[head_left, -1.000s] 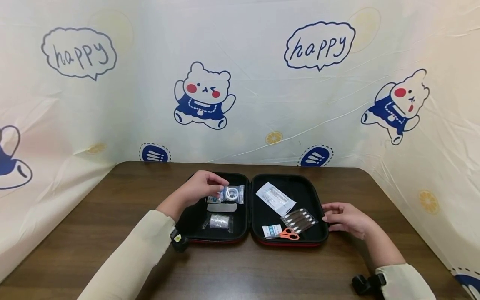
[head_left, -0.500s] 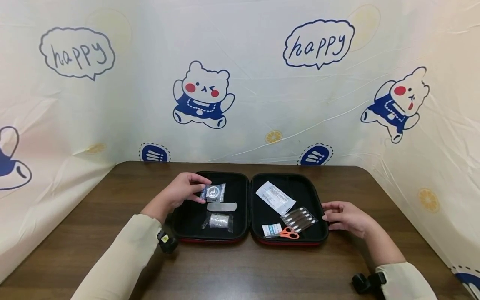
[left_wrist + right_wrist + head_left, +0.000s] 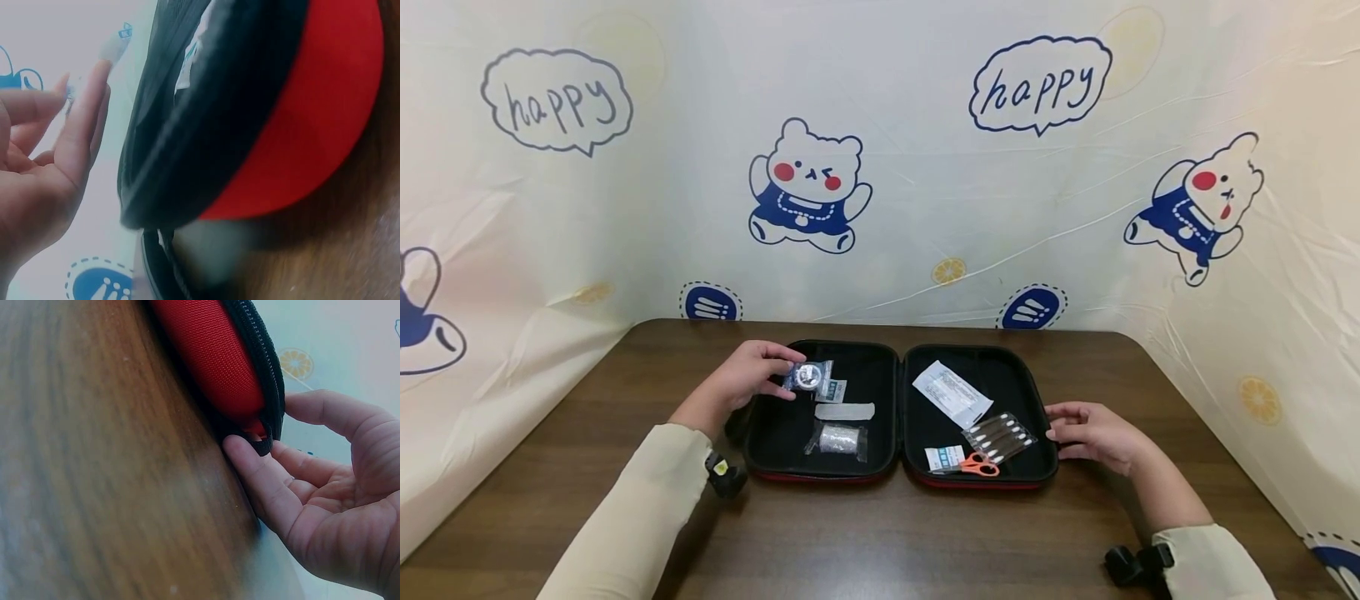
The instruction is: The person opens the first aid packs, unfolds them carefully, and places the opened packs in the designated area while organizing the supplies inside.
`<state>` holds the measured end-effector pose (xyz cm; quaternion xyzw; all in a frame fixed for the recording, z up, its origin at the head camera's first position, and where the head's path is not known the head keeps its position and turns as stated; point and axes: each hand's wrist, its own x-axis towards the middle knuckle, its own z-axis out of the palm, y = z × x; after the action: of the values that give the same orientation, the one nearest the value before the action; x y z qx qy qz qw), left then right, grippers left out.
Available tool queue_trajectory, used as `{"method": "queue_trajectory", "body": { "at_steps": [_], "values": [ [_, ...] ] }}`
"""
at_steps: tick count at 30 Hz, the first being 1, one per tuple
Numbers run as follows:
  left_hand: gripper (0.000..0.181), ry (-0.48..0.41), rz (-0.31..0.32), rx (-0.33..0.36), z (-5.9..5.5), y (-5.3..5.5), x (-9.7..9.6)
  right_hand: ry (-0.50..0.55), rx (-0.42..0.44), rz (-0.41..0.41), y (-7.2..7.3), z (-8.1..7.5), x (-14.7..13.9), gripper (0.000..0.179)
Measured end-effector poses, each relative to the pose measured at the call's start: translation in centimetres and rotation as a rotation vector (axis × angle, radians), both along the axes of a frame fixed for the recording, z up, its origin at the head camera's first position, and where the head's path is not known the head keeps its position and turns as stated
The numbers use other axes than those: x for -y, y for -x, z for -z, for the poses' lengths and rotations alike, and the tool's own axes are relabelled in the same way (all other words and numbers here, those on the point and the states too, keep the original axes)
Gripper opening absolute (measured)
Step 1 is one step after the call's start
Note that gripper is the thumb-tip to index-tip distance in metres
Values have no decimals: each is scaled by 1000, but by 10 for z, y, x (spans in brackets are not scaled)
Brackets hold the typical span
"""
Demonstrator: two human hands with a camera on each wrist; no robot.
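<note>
My left hand (image 3: 747,377) pinches a clear packet with a white tape roll (image 3: 808,377) over the left half of the open first-aid case (image 3: 880,473). In the left wrist view that packet (image 3: 117,47) shows by the fingertips, above the red and black case wall (image 3: 300,131). Below it in the case lie a small blue-and-white packet (image 3: 832,390), a pale flat strip (image 3: 845,412) and a wrapped bandage roll (image 3: 838,440). My right hand (image 3: 1093,437) grips the case's right edge; the right wrist view shows thumb and fingers around the zipped rim (image 3: 265,369).
The case's right half holds a white paper packet (image 3: 952,395), a packet of cotton swabs (image 3: 1000,438), orange-handled scissors (image 3: 979,466) and a small blue-and-white packet (image 3: 944,458). A wooden table (image 3: 880,542) bears the case, with a printed curtain (image 3: 910,208) behind.
My left hand has moved left with the tape packet, from the middle of the case's left half to its left edge, uncovering the small packet. The right hand stays put.
</note>
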<state>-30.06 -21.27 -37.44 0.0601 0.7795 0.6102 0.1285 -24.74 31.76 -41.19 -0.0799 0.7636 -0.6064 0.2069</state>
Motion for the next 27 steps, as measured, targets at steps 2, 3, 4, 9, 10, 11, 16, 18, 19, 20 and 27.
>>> {"method": "queue_trajectory", "body": {
  "at_steps": [2,3,4,9,10,11,16,18,19,20,27],
  "values": [
    [32,22,-4,-8,0,0,2,1,-1,-2,0,1,0,62],
    [34,36,-7,-14,0,1,2,1,-2,-4,1,1,0,62],
    [36,58,-10,-25,0,1,3,1,-4,-5,1,1,-1,62],
    [47,159,-40,-57,2,5,5,-1,-8,-4,2,2,-1,62],
    [47,170,-54,-55,2,6,5,-1,-9,-4,2,3,-1,62],
    [47,173,-65,-52,3,7,6,-1,-9,-4,2,3,-2,62],
    [43,209,-113,-49,0,14,11,-1,-7,-6,2,2,-2,62],
    [41,247,-116,-66,-1,17,13,-1,-5,-5,1,1,-2,62],
    [40,270,-107,-75,-1,19,14,0,-4,-4,1,1,-1,62],
    [39,292,-103,-82,-2,20,14,0,-3,-3,1,1,-1,62],
    [32,394,-71,-88,-5,26,17,-1,8,1,0,-2,0,62]
  ]
}}
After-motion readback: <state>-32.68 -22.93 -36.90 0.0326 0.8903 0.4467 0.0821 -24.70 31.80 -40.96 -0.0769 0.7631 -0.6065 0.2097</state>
